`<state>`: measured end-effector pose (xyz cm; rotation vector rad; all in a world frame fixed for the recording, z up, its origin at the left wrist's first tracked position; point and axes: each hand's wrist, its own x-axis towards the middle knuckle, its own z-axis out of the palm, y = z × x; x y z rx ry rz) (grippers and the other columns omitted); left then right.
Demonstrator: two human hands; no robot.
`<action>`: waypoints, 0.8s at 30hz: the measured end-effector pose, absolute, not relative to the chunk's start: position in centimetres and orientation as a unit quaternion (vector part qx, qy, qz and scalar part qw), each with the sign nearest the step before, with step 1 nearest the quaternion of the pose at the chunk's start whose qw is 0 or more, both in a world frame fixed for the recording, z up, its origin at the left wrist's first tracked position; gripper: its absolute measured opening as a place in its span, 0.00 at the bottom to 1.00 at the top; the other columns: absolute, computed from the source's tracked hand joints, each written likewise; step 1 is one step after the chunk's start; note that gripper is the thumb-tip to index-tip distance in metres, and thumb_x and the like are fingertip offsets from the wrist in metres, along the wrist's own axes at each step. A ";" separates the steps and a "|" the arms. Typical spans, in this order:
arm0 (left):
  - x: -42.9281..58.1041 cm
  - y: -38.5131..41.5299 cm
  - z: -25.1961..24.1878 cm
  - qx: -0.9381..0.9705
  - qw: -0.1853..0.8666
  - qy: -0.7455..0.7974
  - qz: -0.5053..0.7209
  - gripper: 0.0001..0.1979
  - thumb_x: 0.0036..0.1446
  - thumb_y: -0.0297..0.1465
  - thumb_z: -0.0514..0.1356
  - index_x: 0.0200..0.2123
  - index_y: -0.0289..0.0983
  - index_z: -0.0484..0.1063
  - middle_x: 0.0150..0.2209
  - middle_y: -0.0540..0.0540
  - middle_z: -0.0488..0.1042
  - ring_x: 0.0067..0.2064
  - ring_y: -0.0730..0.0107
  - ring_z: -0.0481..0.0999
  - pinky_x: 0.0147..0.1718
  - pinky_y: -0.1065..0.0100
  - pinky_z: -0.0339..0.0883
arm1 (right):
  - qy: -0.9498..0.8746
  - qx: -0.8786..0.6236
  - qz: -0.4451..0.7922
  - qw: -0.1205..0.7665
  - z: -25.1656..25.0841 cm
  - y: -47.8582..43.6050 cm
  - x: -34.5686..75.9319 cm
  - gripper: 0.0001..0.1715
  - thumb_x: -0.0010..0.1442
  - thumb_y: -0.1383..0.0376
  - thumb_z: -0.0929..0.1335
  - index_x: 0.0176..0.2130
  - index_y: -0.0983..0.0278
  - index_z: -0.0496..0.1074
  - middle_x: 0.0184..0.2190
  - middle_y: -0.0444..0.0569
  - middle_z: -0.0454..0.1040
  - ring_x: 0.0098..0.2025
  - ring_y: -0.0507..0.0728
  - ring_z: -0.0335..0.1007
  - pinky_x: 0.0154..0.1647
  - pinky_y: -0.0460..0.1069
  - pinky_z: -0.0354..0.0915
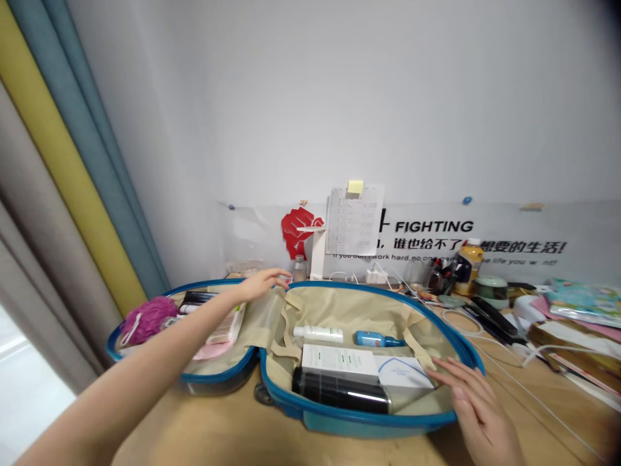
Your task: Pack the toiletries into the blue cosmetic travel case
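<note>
An open suitcase with a blue rim [339, 419] and beige lining lies on the desk. My left hand [262, 285] reaches over its left half to the far side near the hinge, fingers stretched out and holding nothing. At the right end, my right hand [478, 401] rests by the rim, fingers extended close to a beige strap [418, 346]; whether they touch it I cannot tell. The right half holds a white tube [319, 334], a blue bottle [371, 338], a white box [339, 362], a second white box [405, 375] and a black cylinder [339, 390].
In the suitcase's left half lie a purple bath puff [152, 317] and packages partly hidden by my left arm. Right of the case are white cables [528, 388], a stapler-like black object [495, 318], a yellow-orange bottle [469, 265] and a lidded jar [490, 291]. Curtains [72, 149] hang left.
</note>
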<state>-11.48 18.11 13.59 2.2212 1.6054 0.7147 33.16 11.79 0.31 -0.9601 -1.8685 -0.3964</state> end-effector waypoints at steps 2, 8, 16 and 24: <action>-17.1 15.9 13.6 0.749 0.120 0.623 0.190 0.19 0.59 0.28 0.51 0.53 0.38 0.67 0.53 0.43 0.72 0.54 0.63 0.71 0.55 0.56 0.63 | -0.767 -0.391 -0.166 0.482 0.4 11.8 33.1 0.19 0.64 0.61 0.58 0.37 0.59 0.76 0.41 0.48 0.78 0.45 0.60 0.73 0.46 0.57 0.65; -27.3 9.2 11.6 0.688 0.036 0.725 -0.012 0.26 0.38 0.23 0.55 0.44 0.35 0.74 0.48 0.40 0.76 0.52 0.51 0.73 0.52 0.57 0.64 | -0.771 -0.384 -0.165 0.481 0.6 11.9 33.0 0.18 0.64 0.62 0.58 0.38 0.59 0.75 0.41 0.48 0.78 0.45 0.59 0.72 0.46 0.56 0.65; -29.2 7.6 9.3 0.682 -0.012 0.719 -0.132 0.28 0.39 0.22 0.56 0.48 0.39 0.72 0.50 0.39 0.75 0.53 0.52 0.72 0.51 0.57 0.62 | -0.763 -0.411 -0.135 0.479 0.2 12.0 33.2 0.22 0.64 0.58 0.56 0.37 0.59 0.77 0.41 0.49 0.78 0.46 0.61 0.72 0.48 0.58 0.65; -28.6 7.0 10.1 0.681 -0.008 0.724 -0.109 0.22 0.41 0.26 0.56 0.44 0.39 0.73 0.43 0.44 0.78 0.46 0.58 0.76 0.45 0.66 0.66 | -0.763 -0.402 -0.149 0.484 0.4 11.8 33.0 0.22 0.65 0.59 0.57 0.37 0.60 0.76 0.40 0.49 0.78 0.44 0.60 0.73 0.46 0.58 0.66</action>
